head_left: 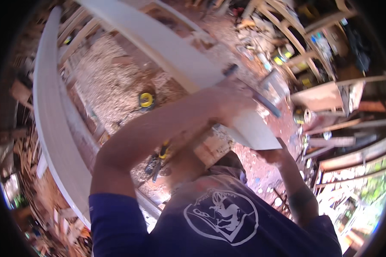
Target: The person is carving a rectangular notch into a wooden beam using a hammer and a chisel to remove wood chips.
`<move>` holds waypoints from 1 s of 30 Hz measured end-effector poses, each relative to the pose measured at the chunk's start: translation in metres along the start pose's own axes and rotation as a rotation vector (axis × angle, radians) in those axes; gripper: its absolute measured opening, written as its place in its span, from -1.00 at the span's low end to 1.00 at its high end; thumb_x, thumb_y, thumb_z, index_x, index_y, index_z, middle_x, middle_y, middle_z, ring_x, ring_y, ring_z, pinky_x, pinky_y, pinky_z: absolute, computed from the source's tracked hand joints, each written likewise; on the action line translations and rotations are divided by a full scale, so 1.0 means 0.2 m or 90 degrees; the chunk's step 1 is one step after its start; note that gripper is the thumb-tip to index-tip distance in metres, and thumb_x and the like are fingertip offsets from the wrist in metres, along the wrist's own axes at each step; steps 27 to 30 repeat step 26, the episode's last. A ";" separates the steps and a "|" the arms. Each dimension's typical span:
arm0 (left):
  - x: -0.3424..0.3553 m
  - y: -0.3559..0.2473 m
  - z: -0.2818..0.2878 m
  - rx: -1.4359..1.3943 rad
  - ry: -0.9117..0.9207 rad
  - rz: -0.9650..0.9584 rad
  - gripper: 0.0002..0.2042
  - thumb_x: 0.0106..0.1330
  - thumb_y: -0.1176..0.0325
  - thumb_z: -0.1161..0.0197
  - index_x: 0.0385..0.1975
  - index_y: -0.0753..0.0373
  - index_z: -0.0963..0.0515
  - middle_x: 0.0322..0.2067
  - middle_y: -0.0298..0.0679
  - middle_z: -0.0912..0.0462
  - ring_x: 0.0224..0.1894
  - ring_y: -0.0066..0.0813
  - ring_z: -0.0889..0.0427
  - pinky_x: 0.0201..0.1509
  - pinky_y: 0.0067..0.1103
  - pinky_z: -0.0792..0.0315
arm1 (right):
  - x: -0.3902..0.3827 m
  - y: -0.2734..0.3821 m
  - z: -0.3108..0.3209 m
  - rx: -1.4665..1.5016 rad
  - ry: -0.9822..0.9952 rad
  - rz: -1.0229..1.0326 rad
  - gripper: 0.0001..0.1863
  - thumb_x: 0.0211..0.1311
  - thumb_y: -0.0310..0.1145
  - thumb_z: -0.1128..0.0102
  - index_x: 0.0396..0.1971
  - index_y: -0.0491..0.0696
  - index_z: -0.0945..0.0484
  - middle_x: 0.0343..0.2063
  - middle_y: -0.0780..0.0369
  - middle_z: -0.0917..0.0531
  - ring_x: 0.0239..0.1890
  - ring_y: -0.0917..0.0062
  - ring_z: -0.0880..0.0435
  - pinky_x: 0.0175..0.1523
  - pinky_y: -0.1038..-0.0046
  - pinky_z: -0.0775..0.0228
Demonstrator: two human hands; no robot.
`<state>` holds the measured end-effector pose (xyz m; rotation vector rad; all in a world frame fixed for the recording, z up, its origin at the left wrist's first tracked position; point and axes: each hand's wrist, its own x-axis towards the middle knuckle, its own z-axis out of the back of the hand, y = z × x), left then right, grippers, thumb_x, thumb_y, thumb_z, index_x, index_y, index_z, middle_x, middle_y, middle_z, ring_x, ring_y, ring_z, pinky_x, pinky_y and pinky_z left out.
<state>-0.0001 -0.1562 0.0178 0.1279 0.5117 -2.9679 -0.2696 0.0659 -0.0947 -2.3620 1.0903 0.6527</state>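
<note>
A long, pale wooden board slants from the top left down to its angled end near my right hand. My left arm reaches across, with my left hand over the board, smeared by motion. A dark narrow bar shows on both sides of that hand, which appears closed around it; the bar's kind is unclear. My right hand grips the board's near end, its fingers partly hidden beneath the edge.
Left of me stands a broad curved plank. A yellow-and-black tape measure and a yellow-and-black-handled tool lie near my left arm. Wood shavings cover the ground. Wooden frames and scrap pieces crowd the right side.
</note>
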 end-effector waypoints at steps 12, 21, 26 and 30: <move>-0.48 -0.32 -0.16 -0.024 -0.414 0.350 -0.43 0.10 0.54 -0.35 0.18 0.10 -0.45 0.11 -0.17 -0.48 0.29 -0.09 -0.37 0.33 -0.21 -0.28 | -0.18 0.17 0.12 -0.748 -0.611 0.242 -0.48 0.47 0.01 -0.02 -0.24 -0.28 -0.52 -0.55 0.11 -0.63 -0.57 0.29 -0.73 -0.53 0.31 -0.69; -1.50 -0.55 -1.04 -0.072 -0.391 0.718 -0.79 0.13 0.50 -0.26 -0.21 0.24 -0.62 -0.22 -0.05 -0.64 -0.14 -0.03 -0.62 0.02 -0.24 -0.50 | -0.15 0.35 -0.09 -0.862 -0.529 0.532 -0.66 0.42 -0.12 -0.13 -0.31 -0.14 -0.59 -0.61 0.28 -0.59 -0.60 0.58 -0.65 -0.46 0.56 -0.59; -1.39 -0.57 -1.08 -0.129 -0.300 0.794 -0.86 0.13 0.43 -0.28 -0.32 0.27 -0.59 -0.23 0.02 -0.63 -0.17 0.03 -0.62 -0.05 -0.19 -0.51 | 0.10 0.59 -0.20 -1.145 -0.427 0.514 -0.72 0.40 -0.13 -0.17 -0.31 -0.06 -0.59 -0.57 0.27 -0.62 -0.55 0.59 -0.67 -0.46 0.58 -0.57; -1.39 -0.57 -1.08 -0.129 -0.300 0.794 -0.86 0.13 0.43 -0.28 -0.32 0.27 -0.59 -0.23 0.02 -0.63 -0.17 0.03 -0.62 -0.05 -0.19 -0.51 | 0.10 0.59 -0.20 -1.145 -0.427 0.514 -0.72 0.40 -0.13 -0.17 -0.31 -0.06 -0.59 -0.57 0.27 -0.62 -0.55 0.59 -0.67 -0.46 0.58 -0.57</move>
